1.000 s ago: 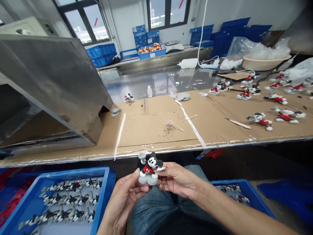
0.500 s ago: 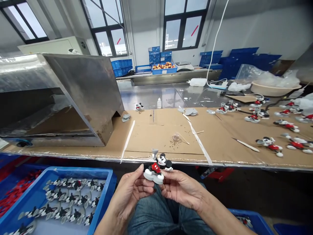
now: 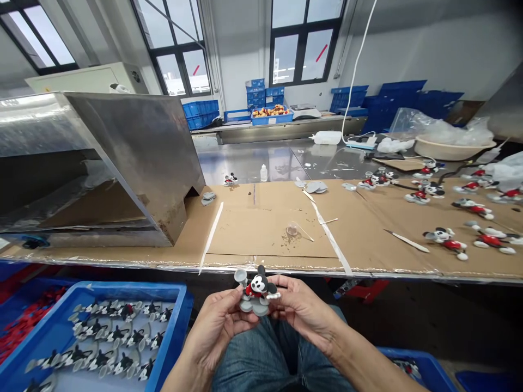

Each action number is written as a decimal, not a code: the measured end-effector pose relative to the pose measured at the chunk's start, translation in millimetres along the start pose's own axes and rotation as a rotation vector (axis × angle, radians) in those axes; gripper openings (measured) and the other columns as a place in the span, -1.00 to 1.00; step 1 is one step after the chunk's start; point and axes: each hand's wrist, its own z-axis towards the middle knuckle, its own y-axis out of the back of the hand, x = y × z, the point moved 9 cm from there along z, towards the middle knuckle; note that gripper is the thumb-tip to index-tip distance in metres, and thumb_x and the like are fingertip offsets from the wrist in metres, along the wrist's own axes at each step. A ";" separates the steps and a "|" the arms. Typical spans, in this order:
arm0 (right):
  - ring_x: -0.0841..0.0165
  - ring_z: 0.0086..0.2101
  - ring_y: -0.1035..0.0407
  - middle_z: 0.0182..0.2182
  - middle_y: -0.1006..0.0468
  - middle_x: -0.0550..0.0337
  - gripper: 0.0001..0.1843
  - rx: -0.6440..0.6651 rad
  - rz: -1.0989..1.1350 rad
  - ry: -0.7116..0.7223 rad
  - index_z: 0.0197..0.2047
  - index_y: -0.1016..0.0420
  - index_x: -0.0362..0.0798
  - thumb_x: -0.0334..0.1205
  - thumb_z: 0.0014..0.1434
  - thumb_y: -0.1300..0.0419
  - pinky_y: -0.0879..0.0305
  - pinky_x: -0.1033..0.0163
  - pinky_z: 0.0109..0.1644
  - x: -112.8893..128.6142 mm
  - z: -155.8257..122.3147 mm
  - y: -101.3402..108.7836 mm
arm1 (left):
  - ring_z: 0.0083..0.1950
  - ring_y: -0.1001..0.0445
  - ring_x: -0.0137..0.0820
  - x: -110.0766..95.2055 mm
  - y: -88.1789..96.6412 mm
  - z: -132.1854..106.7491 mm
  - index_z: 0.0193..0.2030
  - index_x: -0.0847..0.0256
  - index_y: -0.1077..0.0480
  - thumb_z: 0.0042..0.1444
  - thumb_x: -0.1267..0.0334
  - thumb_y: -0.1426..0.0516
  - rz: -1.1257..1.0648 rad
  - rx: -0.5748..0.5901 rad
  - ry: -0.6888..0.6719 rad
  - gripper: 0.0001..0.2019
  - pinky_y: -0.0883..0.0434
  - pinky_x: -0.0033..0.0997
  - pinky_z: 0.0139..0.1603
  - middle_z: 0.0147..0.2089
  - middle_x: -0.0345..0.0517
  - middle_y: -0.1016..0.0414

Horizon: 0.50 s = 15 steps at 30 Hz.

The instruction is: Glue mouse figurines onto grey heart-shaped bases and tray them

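Note:
A Mickey Mouse figurine (image 3: 257, 289), with black ears, red shorts and a grey base, is held above my lap near the table's front edge. A small grey cup shape (image 3: 241, 276) rises at its left side. My left hand (image 3: 223, 316) grips the figurine's left side and base between thumb and fingers. On the other side, my right hand (image 3: 300, 307) is closed on it, the thumb and index finger near the head and arm. The fingertips behind the figurine are partly hidden.
A metal hood (image 3: 139, 169) stands at left on the cardboard-covered table (image 3: 269, 228). Several similar figurines (image 3: 447, 239) and a knife-like tool (image 3: 406, 240) lie at right. Below left, a blue tray (image 3: 180, 305) holds several black-and-white figurine parts. A small bottle (image 3: 263, 173) stands farther back.
The figurine has been turned and tilted, so its face and cup now point more towards me. Both hands keep hold of it, with the right fingers shifted higher.

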 end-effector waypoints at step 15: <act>0.50 -0.51 -0.40 -0.46 -0.56 0.14 -0.63 -0.035 0.226 -0.250 -0.28 -0.51 -0.23 -0.34 -0.19 -0.47 -0.32 0.41 -0.41 -25.1 14.1 -9.6 | -0.62 -0.44 -0.45 11.9 20.9 9.5 -0.39 0.46 -0.50 0.16 0.30 -0.16 -0.162 -0.202 0.093 -0.78 -0.57 -0.22 -0.34 -0.59 -0.03 -0.49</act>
